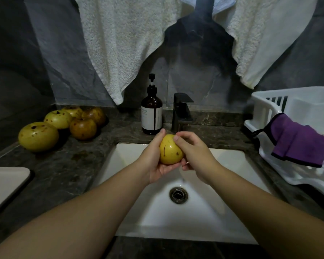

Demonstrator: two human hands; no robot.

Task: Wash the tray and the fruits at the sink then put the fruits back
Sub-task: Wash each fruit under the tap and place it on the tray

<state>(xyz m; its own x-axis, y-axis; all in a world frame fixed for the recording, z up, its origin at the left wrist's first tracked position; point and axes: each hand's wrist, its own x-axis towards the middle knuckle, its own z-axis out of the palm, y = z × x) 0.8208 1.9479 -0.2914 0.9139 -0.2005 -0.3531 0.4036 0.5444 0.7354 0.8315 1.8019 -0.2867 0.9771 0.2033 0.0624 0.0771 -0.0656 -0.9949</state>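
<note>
Over the white sink, just below the black faucet, the left hand cups a yellow fruit while the right hand's curled fingers press its top.

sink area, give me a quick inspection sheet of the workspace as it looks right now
surface: dark marbled counter around a white sink; water runs thinly from under the hands toward the drain.
job's things: one yellow fruit held over the sink; five spotted fruits piled on the counter at left; pale tray at the left edge.
clutter: brown pump bottle beside the black faucet; white dish rack with a purple cloth draped on it.
hands: left hand cups the fruit from below; right hand grips it from the side.
cables: nothing seen.
surroundings: dark stone wall; pale towels hanging above.
</note>
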